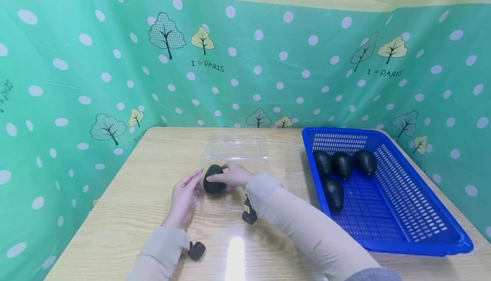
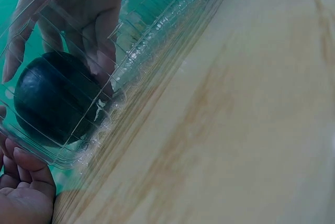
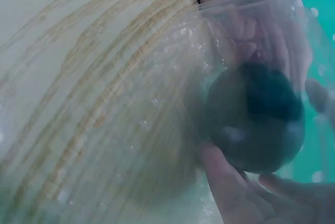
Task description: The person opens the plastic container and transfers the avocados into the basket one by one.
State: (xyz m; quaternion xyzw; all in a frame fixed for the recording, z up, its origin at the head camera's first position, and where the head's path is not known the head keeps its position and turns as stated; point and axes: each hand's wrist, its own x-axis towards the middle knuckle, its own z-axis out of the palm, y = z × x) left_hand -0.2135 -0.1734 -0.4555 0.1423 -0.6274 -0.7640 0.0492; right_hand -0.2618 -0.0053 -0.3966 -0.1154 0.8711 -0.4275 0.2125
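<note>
A dark avocado (image 1: 215,188) sits within the clear plastic clamshell container (image 1: 235,148), whose lid stands hinged back at the far side. My right hand (image 1: 238,175) grips the avocado from the right, thumb and fingers around its sides. On the container's left side, my left hand (image 1: 182,198) pinches the rim with its fingertips. Through the clear wall in the left wrist view, the avocado (image 2: 55,98) shows beneath the right hand (image 2: 78,17). In the right wrist view, right-hand fingers (image 3: 222,171) touch the avocado (image 3: 256,119) from below.
To the right stands a blue plastic basket (image 1: 374,225) with several avocados (image 1: 333,193) along its left and far sides. Black wrist cameras (image 1: 197,251) hang under both sleeves. A green dotted curtain (image 1: 268,80) surrounds the wooden table (image 1: 126,212).
</note>
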